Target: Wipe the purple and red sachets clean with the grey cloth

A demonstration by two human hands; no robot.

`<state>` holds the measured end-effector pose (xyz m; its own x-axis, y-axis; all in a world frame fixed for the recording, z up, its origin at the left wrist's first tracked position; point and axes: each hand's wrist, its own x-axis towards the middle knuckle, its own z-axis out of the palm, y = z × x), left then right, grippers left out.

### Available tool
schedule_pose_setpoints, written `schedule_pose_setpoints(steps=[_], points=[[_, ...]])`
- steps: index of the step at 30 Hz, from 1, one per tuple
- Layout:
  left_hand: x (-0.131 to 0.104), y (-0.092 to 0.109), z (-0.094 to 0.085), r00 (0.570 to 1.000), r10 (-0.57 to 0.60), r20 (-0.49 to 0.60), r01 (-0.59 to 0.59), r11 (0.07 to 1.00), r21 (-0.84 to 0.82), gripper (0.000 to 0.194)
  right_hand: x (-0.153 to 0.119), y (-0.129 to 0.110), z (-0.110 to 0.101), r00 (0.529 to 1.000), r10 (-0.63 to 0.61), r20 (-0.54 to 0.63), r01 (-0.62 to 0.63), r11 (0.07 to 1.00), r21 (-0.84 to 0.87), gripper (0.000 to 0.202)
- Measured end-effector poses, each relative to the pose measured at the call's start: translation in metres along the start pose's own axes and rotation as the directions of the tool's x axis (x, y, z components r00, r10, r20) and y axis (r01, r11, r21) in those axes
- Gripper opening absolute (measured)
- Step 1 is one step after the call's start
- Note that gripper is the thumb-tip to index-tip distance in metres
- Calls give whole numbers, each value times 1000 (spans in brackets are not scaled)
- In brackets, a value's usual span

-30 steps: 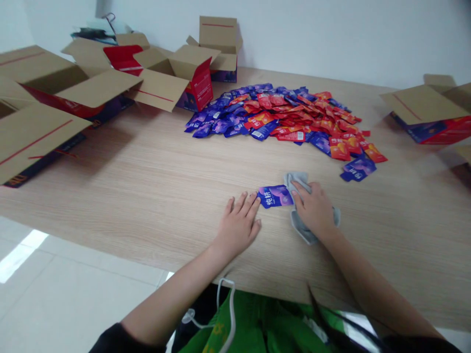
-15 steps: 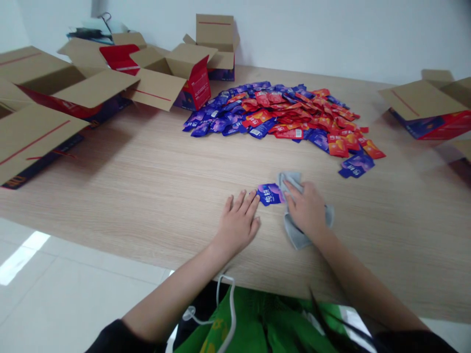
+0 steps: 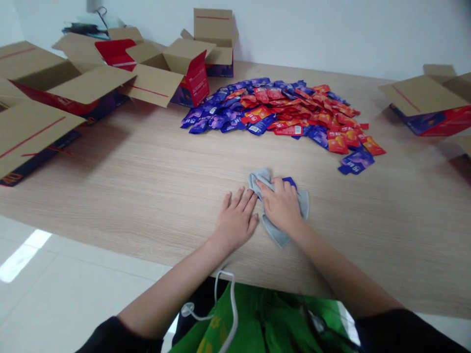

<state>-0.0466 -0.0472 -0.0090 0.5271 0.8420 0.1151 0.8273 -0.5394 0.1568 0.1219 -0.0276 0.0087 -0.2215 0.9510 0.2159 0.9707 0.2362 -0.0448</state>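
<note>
On the wooden table (image 3: pixel 147 196), a blue packet (image 3: pixel 290 182) lies mostly hidden under a grey cloth (image 3: pixel 276 230). My right hand (image 3: pixel 282 206) presses the cloth down on the packet, its fingers bent over the cloth. Flat on the table just left of it is my left hand (image 3: pixel 237 218), fingers spread, with the fingertips at the packet's left edge. Beyond both hands spreads a heap of blue and red packets (image 3: pixel 279 105). One blue packet (image 3: pixel 356 162) lies at the heap's near right end.
Open cardboard boxes stand at the left (image 3: pixel 91 84), at the back (image 3: pixel 219 56) and at the right (image 3: pixel 423 100). Scissors (image 3: pixel 102 14) and dark items lie at the far left. The table's front edge runs before my body.
My right hand has moved left with the grey cloth, which now covers most of the blue packet. My left hand has stayed in place on the table.
</note>
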Motion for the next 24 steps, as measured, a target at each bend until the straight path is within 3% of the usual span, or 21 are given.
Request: schedule_pose_setpoints(steps=[5,8,12,14,17,19,24], points=[[0,1,-1,1000,-17,7,17,1000,-15,55,-21,70,3,973,228,-37,-231,968,-98,47],[1,1,0,1000,-10,20,10,1000,-18,55,-13,86,-12,963,269,-8,-269,960,-75,46],[1,1,-1,1000,-2,10,2,1000,-16,55,12,38,-25,990,104,-97,-98,993,62,51],[1,1,-2,1000,-2,18,2,1000,-11,54,17,9,-21,998,-30,-49,34,996,76,51],[1,0,-3,999,0,34,1,1000,-9,53,9,-5,-7,998,-58,39,57,998,36,48],[0,0,-3,1000,2,26,-1,1000,-13,54,-4,12,1,999,24,32,-24,1000,-10,47],[1,0,1,1000,1,16,-1,1000,-4,55,-27,87,-3,965,263,2,-261,959,-114,47]])
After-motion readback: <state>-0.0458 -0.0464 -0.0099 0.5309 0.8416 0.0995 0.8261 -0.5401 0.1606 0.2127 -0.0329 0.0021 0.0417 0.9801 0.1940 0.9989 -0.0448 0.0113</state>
